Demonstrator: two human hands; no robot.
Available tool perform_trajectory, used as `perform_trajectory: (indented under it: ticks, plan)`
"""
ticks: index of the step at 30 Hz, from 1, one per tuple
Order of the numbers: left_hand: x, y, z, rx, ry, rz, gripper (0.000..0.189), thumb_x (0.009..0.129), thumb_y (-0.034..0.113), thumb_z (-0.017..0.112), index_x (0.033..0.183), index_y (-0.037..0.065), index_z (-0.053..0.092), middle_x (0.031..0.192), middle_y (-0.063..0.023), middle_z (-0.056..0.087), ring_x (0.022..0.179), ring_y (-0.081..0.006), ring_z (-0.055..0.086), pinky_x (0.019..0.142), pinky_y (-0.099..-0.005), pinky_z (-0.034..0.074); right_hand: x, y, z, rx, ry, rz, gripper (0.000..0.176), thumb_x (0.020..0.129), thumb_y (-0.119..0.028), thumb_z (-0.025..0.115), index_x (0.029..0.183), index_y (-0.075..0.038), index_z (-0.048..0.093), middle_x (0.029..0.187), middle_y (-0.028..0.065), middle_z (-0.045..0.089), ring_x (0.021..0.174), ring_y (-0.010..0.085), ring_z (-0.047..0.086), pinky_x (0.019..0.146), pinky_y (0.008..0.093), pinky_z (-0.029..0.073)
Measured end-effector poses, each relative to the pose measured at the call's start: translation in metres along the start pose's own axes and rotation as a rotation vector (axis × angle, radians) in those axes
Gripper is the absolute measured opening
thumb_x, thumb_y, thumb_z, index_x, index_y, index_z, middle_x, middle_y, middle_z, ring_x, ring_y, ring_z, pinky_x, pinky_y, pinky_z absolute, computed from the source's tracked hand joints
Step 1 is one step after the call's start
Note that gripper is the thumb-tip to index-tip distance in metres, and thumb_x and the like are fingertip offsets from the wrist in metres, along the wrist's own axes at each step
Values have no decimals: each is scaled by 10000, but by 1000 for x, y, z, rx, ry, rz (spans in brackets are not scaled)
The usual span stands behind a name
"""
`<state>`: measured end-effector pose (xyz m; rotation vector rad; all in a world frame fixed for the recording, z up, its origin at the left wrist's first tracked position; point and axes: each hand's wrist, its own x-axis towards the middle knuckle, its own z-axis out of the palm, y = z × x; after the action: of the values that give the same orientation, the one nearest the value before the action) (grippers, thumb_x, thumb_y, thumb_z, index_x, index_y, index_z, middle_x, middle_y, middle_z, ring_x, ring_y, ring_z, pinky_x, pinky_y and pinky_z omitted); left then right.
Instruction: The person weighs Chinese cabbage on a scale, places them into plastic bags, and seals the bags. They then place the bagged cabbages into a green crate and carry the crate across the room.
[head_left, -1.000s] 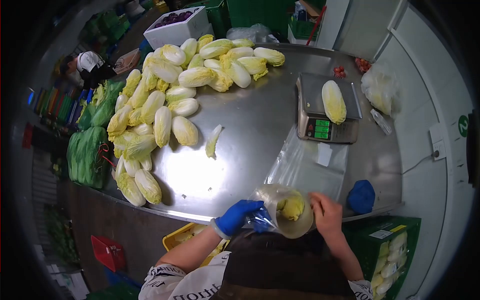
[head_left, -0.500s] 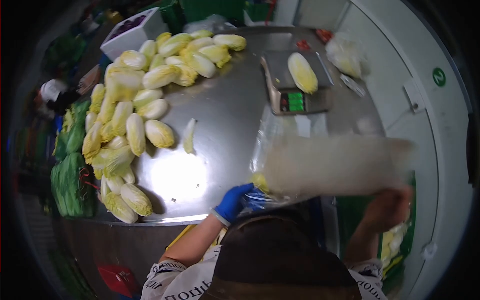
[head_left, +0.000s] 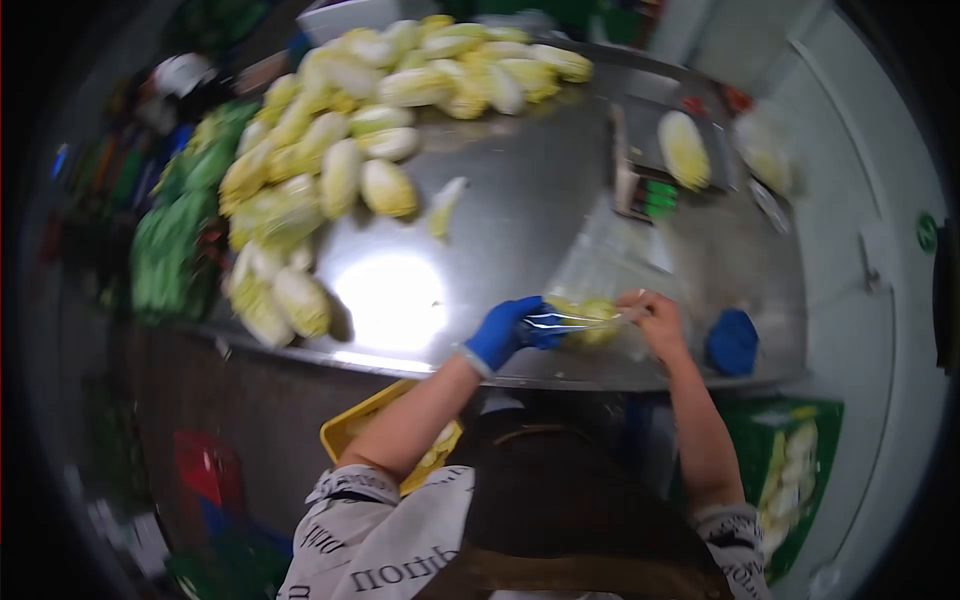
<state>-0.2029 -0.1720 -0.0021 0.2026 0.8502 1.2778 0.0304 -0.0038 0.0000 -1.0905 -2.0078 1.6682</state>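
My left hand [head_left: 508, 334], in a blue glove, is closed around the left end of a plastic-covered napa cabbage [head_left: 596, 330] near the table's front edge. The bare fingers of my right hand [head_left: 656, 320] pinch the clear plastic film [head_left: 570, 321] at the cabbage's right end. The film stretches in shiny creases between both hands, over the pale yellow-green leaves. Beyond them lie clear plastic sheets [head_left: 610, 262]. A digital scale [head_left: 633, 188] with a green display carries another whole napa cabbage [head_left: 684, 150].
Many napa cabbages [head_left: 415, 88] are heaped along the table's left and back. A loose leaf [head_left: 446, 207] lies mid-table. A crumpled blue item [head_left: 733, 342] rests at right. Below stand a yellow crate [head_left: 345, 428] and a green crate [head_left: 826, 440] holding cabbages. Green bagged vegetables [head_left: 172, 255] sit at left.
My right hand has come up from the lower right to the cabbage's end, and the blurred pale sheet beside it is no longer spread out. The view has shifted, so the table appears further right.
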Motion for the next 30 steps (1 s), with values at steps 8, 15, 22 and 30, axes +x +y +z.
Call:
perform_trajectory:
  ticks: [8, 15, 22, 30]
  plan:
    - [-82, -136, -18, -155, 67, -107, 321, 919, 210, 506, 1101, -45, 577, 1004, -143, 639, 920, -234, 622, 850, -348, 477, -109, 54, -1, -340, -80, -413, 158, 773, -28, 642, 922, -36, 694, 1059, 89, 653, 1114, 299, 530, 975, 382, 400]
    - [-119, -179, -10, -199, 170, -243, 378, 922, 264, 509, 1194, 2, 535, 1145, -156, 600, 1063, -261, 580, 948, -386, 448, -166, 50, 18, -659, 33, -383, 324, 719, 25, 511, 1018, -2, 635, 1081, 143, 604, 1050, 333, 530, 933, 402, 424]
    - [-114, -203, -23, 1388, 92, 147, 271, 890, 195, 538, 1044, -15, 616, 1026, -165, 646, 921, -277, 632, 804, -351, 506, -177, 46, 133, -804, -319, -750, 116, 708, -156, 632, 783, -86, 579, 820, 46, 543, 847, 216, 521, 718, 337, 415]
    - [-114, -241, -62, 346, 448, 4, 232, 908, 132, 478, 965, -58, 598, 942, -154, 659, 796, -251, 651, 778, -338, 514, -228, 71, 73, -720, -535, -674, 107, 780, -176, 606, 811, -74, 595, 846, 92, 578, 875, 260, 555, 769, 371, 427]
